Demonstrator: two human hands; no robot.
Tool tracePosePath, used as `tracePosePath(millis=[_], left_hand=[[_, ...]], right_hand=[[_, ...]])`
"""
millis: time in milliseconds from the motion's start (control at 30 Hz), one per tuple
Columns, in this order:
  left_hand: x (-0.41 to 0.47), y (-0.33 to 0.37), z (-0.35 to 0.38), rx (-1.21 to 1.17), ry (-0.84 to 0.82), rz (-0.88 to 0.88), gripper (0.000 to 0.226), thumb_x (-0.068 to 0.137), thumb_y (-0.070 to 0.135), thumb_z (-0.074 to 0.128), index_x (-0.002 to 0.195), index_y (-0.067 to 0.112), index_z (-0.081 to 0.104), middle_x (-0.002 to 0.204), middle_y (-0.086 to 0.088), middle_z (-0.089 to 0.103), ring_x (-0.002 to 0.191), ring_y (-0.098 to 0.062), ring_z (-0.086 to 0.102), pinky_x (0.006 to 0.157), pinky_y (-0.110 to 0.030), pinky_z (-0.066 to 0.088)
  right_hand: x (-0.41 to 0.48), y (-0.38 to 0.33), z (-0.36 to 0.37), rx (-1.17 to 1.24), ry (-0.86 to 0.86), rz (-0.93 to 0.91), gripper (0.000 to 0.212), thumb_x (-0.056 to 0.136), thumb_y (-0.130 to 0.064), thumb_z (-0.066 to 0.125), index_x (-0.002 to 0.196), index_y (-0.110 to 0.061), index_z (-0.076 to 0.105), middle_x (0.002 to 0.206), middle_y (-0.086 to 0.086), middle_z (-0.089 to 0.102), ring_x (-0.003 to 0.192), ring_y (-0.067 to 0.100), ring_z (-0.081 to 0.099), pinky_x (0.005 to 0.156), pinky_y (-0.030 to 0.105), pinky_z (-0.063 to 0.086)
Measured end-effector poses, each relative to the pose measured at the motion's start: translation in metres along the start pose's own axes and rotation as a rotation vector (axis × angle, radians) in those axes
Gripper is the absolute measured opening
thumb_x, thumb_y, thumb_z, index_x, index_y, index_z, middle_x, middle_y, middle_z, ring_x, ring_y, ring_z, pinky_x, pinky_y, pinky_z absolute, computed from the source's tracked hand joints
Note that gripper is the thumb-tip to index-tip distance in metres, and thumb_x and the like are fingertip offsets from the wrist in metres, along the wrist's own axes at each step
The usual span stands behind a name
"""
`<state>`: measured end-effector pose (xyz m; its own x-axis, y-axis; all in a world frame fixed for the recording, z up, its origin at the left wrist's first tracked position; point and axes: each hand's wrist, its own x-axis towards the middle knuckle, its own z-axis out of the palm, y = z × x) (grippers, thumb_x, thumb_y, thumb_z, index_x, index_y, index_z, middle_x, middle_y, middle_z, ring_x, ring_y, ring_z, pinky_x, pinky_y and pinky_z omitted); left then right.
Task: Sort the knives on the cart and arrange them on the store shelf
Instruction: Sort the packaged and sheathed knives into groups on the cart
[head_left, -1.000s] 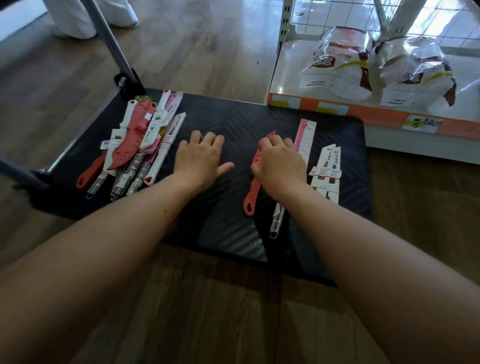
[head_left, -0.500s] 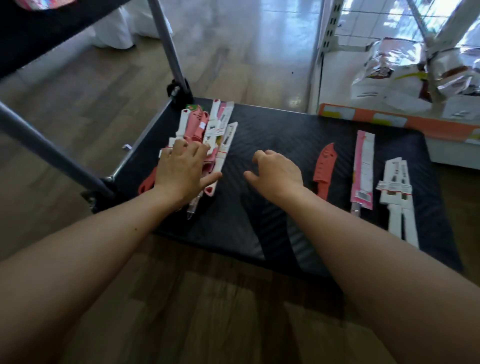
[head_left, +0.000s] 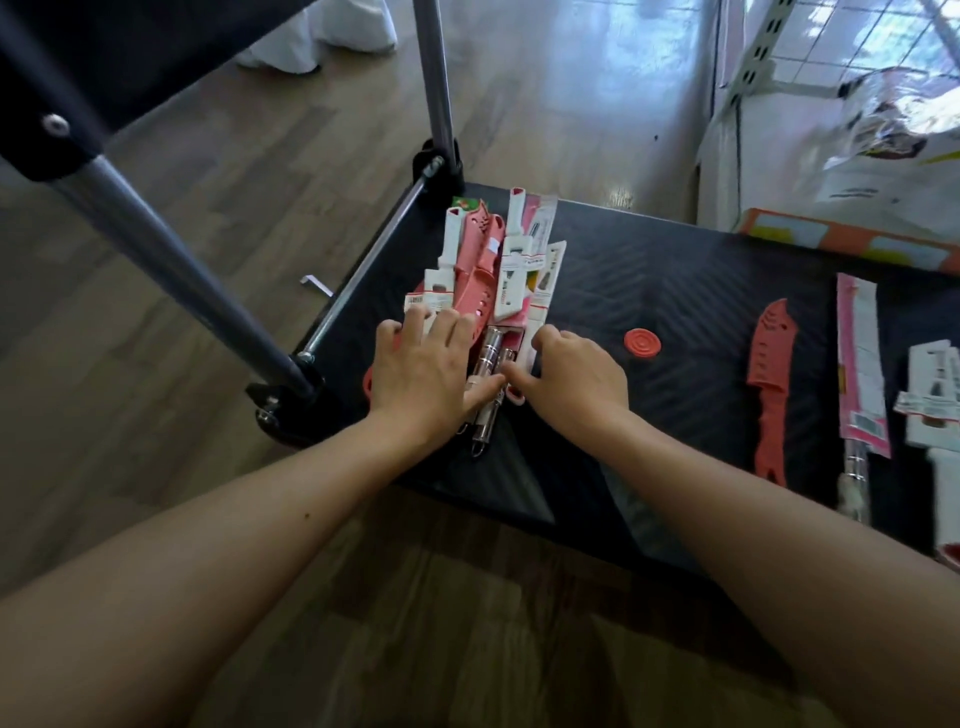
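A pile of packaged knives (head_left: 498, 270), white, pink and steel-handled, lies at the left end of the black cart deck (head_left: 649, 291). My left hand (head_left: 423, 371) rests flat on the pile's near end, fingers spread over the handles. My right hand (head_left: 569, 376) touches the pile's right side, fingertips at a steel handle (head_left: 491, 353) and a white packaged knife. Set apart at the right lie a red sheathed knife (head_left: 771, 379), a pink-carded knife (head_left: 860, 364) and white packaged knives (head_left: 935, 400).
A red round disc (head_left: 642, 343) sits on the deck. The cart's grey handle bars (head_left: 171, 260) rise at the left. A store shelf (head_left: 852, 244) with an orange price strip and bagged goods (head_left: 893, 140) stands behind the cart. Wood floor surrounds it.
Both hands have moved left from the sorted knives to the pile. The right hand let go of the red knife, which now lies alone. The view swung left.
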<state>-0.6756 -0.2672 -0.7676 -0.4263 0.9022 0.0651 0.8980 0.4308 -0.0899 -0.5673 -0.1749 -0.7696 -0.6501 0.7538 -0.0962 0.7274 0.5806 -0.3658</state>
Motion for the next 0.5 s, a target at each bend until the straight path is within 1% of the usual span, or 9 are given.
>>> tracePosePath(millis=[100,200,367,433,500], left_hand=[[0.001,0.001,0.002,-0.025,-0.017,-0.005,0.063,0.087,0.062,0.034,0.134,0.019,0.034,0.135,-0.001,0.038,0.125,-0.024,0.031,0.094,-0.037,0.031],[0.005,0.004,0.003,-0.053,-0.028,-0.011,0.057,0.088,0.058,0.039,0.130,0.019,0.039,0.132,-0.002,0.039,0.122,-0.024,0.033,0.094,-0.037,0.033],[0.006,0.006,0.001,0.019,-0.023,0.042,0.054,0.090,0.053,0.040,0.130,0.017,0.042,0.130,-0.004,0.039,0.121,-0.026,0.032,0.092,-0.037,0.034],[0.004,0.009,0.000,0.010,-0.013,0.067,0.052,0.091,0.049,0.042,0.129,0.013,0.044,0.128,-0.005,0.041,0.118,-0.025,0.037,0.088,-0.035,0.038],[0.005,0.014,-0.001,-0.069,-0.048,0.050,0.046,0.093,0.042,0.044,0.127,0.010,0.045,0.126,-0.006,0.041,0.112,-0.022,0.047,0.082,-0.031,0.044]], right_hand=[[0.002,0.001,0.004,-0.031,0.004,-0.009,0.043,0.090,-0.049,0.048,0.114,-0.013,0.050,0.115,0.004,0.058,0.109,0.024,0.051,0.080,0.034,0.043],[0.006,0.002,0.007,-0.020,0.027,-0.012,0.042,0.090,-0.049,0.046,0.111,-0.013,0.050,0.114,0.004,0.058,0.106,0.024,0.052,0.077,0.034,0.041],[0.013,0.007,0.011,0.016,0.035,0.010,0.038,0.091,-0.044,0.046,0.111,-0.012,0.050,0.114,0.005,0.058,0.105,0.024,0.053,0.078,0.035,0.042],[0.015,0.009,0.012,0.012,0.010,0.033,0.040,0.091,-0.045,0.047,0.111,-0.010,0.051,0.114,0.007,0.057,0.105,0.025,0.052,0.077,0.033,0.041],[0.019,0.009,0.012,0.036,-0.027,0.073,0.043,0.088,-0.046,0.051,0.109,-0.008,0.050,0.112,0.009,0.057,0.104,0.026,0.053,0.073,0.032,0.037]])
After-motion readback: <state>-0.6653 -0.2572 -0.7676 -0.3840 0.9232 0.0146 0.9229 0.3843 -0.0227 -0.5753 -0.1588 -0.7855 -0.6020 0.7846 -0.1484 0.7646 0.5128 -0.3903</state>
